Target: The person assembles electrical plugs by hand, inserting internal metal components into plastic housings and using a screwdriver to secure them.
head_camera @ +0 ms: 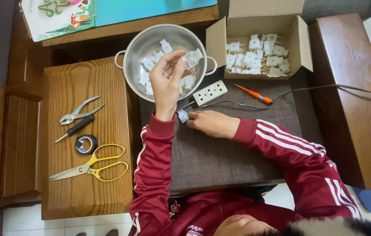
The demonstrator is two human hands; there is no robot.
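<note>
Plug shell [193, 58] sits pinched in left hand [166, 81] fingertips, seemingly above colander [135, 52].

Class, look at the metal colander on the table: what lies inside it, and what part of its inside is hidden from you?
Inside the colander lie several white plug parts. The left hand, raised over it and pinching one white part, covers the lower middle of the bowl, so anything there cannot be seen.

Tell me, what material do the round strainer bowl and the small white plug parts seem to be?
Strainer bowl: apparently metal, probably stainless steel; it looks silvery, shiny and finely perforated. White plug parts: likely moulded plastic with a matte finish and thin, metal-looking prongs.
</note>
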